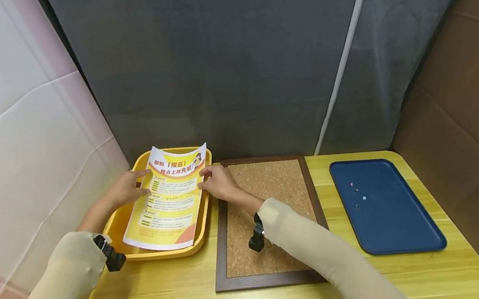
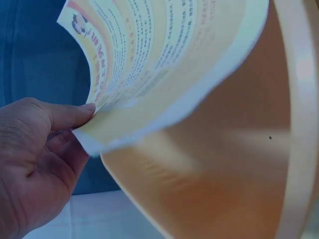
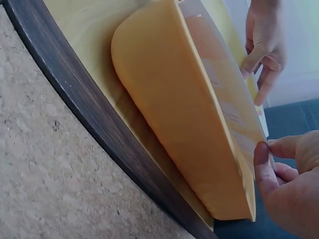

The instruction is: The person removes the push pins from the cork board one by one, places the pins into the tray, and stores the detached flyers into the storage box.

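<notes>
A yellow printed flyer [image 1: 169, 204] with a white border is held between both hands above a yellow plastic basin [image 1: 119, 228]. My left hand [image 1: 125, 189] pinches its left edge; in the left wrist view, the thumb [image 2: 75, 114] lies on top of the sheet and the other fingers curl beneath. On the opposite edge, my right hand [image 1: 221, 182] pinches the paper between thumb and fingertips, as the right wrist view also shows with the right hand [image 3: 294, 174]. The sheet bows between them, its far corners raised over the basin's rim.
Right of the basin lies a cork board [image 1: 268, 180] in a dark wooden frame, under my right forearm. Farther right, a blue tray [image 1: 397, 211] carries several tiny pin-like pieces [image 1: 364, 198]. A grey curtain [image 1: 215, 75] stands behind the wooden table [image 1: 171, 291].
</notes>
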`<state>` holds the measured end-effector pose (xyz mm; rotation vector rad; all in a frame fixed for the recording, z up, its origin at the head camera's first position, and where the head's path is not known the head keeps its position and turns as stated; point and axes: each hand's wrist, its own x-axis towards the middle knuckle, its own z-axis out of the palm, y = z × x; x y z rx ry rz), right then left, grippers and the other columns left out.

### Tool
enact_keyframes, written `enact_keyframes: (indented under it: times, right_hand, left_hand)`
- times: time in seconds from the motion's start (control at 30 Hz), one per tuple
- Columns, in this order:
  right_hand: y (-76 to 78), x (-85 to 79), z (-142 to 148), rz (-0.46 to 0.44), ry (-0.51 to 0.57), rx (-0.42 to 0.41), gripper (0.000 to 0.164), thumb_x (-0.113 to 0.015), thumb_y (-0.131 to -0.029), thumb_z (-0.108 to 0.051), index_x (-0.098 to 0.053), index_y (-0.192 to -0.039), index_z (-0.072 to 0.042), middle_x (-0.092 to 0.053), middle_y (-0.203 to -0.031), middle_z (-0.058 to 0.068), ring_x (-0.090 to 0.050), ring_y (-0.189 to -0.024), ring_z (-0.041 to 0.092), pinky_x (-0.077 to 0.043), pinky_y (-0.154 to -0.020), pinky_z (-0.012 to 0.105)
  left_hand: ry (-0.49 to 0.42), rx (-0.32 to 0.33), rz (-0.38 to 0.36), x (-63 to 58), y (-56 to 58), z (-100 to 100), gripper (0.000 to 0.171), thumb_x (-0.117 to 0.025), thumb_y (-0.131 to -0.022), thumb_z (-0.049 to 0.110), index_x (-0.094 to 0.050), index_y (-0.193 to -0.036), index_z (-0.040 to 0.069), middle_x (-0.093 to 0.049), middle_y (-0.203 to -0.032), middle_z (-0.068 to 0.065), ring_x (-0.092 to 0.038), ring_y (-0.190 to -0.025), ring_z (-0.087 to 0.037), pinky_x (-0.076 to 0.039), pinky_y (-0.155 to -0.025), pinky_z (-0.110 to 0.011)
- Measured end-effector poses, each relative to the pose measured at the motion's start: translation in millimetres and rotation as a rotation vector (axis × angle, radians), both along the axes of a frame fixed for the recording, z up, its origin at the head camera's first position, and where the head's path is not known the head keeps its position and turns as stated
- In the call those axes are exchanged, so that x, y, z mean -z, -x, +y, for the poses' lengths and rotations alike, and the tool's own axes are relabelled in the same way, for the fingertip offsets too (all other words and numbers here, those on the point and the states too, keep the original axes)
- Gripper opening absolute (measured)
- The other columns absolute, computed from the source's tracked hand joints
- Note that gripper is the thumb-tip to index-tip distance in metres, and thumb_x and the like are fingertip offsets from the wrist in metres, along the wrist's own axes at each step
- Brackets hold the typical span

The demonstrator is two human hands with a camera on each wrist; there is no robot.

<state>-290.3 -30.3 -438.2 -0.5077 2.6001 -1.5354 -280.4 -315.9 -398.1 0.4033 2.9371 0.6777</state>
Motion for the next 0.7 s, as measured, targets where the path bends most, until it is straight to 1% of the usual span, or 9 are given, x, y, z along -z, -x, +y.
enact_keyframes:
  times: [0.13,0.33,0.5,0.53,0.6,0.67,0.7]
  right_hand:
    - [1.0,4.5,-6.9,-0.001,-0.017,0.019,0.029,-0.08,-0.094,-0.007,-0.074,-0.122,0.0,-0.076,-0.101,0.009,-0.069,-0.069,0.007,-0.051,-0.06,0.017]
    - [3.3,10.1,-12.5,0.052,-0.093,0.027,0.029,-0.082,-0.093,-0.011,-0.076,-0.12,-0.002,-0.076,-0.103,0.008,-0.063,-0.07,0.005,-0.048,-0.062,0.016]
    - [4.3,12.0,-14.5,0.083,-0.106,0.025,0.032,-0.082,-0.092,-0.009,-0.076,-0.124,-0.003,-0.076,-0.105,0.008,-0.064,-0.071,0.006,-0.047,-0.061,0.015]
    - [4.2,12.2,-14.8,0.092,-0.108,0.025,0.034,-0.082,-0.092,-0.009,-0.076,-0.125,-0.003,-0.076,-0.106,0.008,-0.065,-0.073,0.006,-0.047,-0.062,0.014]
    - [4.0,12.6,-15.3,0.112,-0.118,0.021,0.036,-0.083,-0.092,-0.01,-0.076,-0.127,-0.003,-0.076,-0.11,0.009,-0.066,-0.076,0.006,-0.048,-0.063,0.014]
    - [3.5,12.6,-15.0,0.141,-0.127,0.01,0.038,-0.083,-0.092,-0.011,-0.075,-0.128,-0.002,-0.077,-0.115,0.011,-0.067,-0.075,0.008,-0.049,-0.064,0.015]
    - [3.5,12.7,-14.6,0.158,-0.138,0.006,0.039,-0.084,-0.092,-0.011,-0.075,-0.129,-0.002,-0.077,-0.117,0.012,-0.067,-0.077,0.008,-0.049,-0.066,0.015]
  left_hand:
    - [0.001,0.001,0.002,3.6,0.1,-3.5,0.066,-0.075,-0.09,-0.002,-0.046,-0.147,-0.02,-0.059,-0.127,-0.046,-0.072,-0.097,-0.047,-0.062,-0.083,-0.052]
    - [-0.018,-0.005,-0.025,9.3,0.8,-5.9,0.067,-0.074,-0.09,-0.004,-0.044,-0.147,-0.021,-0.06,-0.123,-0.044,-0.073,-0.095,-0.046,-0.063,-0.08,-0.049]
    - [-0.019,-0.016,-0.034,11.6,0.3,-4.8,0.068,-0.074,-0.09,-0.005,-0.042,-0.148,-0.022,-0.062,-0.122,-0.043,-0.073,-0.095,-0.046,-0.064,-0.079,-0.048]
    - [-0.013,-0.017,-0.03,12.3,0.4,-4.7,0.069,-0.074,-0.09,-0.005,-0.042,-0.148,-0.022,-0.062,-0.123,-0.044,-0.073,-0.097,-0.047,-0.064,-0.079,-0.048]
    - [-0.001,-0.012,-0.017,13.6,0.3,-4.9,0.07,-0.075,-0.089,-0.004,-0.042,-0.148,-0.022,-0.061,-0.126,-0.045,-0.071,-0.104,-0.052,-0.062,-0.085,-0.053]
    - [0.011,-0.008,0.002,15.4,0.5,-6.0,0.07,-0.076,-0.088,-0.003,-0.043,-0.147,-0.023,-0.059,-0.13,-0.046,-0.067,-0.112,-0.056,-0.059,-0.091,-0.058]
    - [0.02,-0.002,0.015,16.7,0.9,-7.2,0.071,-0.077,-0.087,-0.002,-0.043,-0.147,-0.023,-0.058,-0.131,-0.047,-0.065,-0.115,-0.058,-0.056,-0.094,-0.061]
